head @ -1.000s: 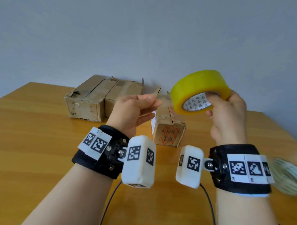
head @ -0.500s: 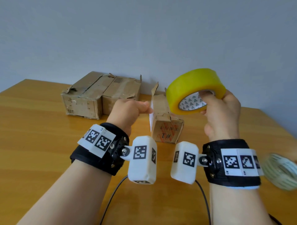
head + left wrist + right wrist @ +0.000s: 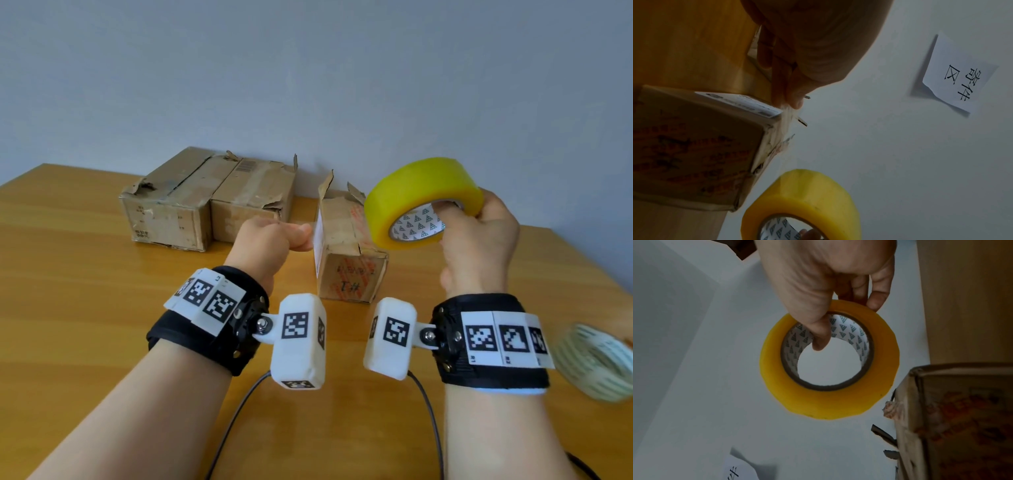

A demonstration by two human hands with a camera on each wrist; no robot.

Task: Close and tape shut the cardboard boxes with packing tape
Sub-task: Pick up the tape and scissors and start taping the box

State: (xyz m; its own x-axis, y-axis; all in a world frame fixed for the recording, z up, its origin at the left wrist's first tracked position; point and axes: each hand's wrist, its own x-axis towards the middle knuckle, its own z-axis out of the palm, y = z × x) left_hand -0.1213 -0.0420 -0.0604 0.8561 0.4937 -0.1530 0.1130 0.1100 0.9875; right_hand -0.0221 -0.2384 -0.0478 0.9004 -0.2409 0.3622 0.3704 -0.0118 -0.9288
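- Wooden table (image 3: 85,291) fills the lower part of the head view, with a plain pale wall (image 3: 308,85) behind it.
- Two worn cardboard boxes (image 3: 205,198) sit side by side at 11 o'clock, touching each other, flaps down.
- A smaller box (image 3: 346,270) with red print stands at 12 o'clock, its torn top flaps sticking up.
- A pale, blurred roll (image 3: 596,363) lies at the table's right edge, at 3 o'clock.
- A paper sign (image 3: 960,73) with handwritten characters hangs on the wall.
- Yellow tape roll (image 3: 421,202) is held in the air at 1 o'clock, in front of the smaller box's right side and partly hiding it.
- Right hand (image 3: 479,246) grips the roll, thumb hooked through the patterned core and fingers curled over the outer rim.
- Left hand (image 3: 267,246) hovers just left of the smaller box, fingers curled, fingertips pinched together on what looks like a clear strip of tape reaching toward the roll; the strip is faint and hard to make out.
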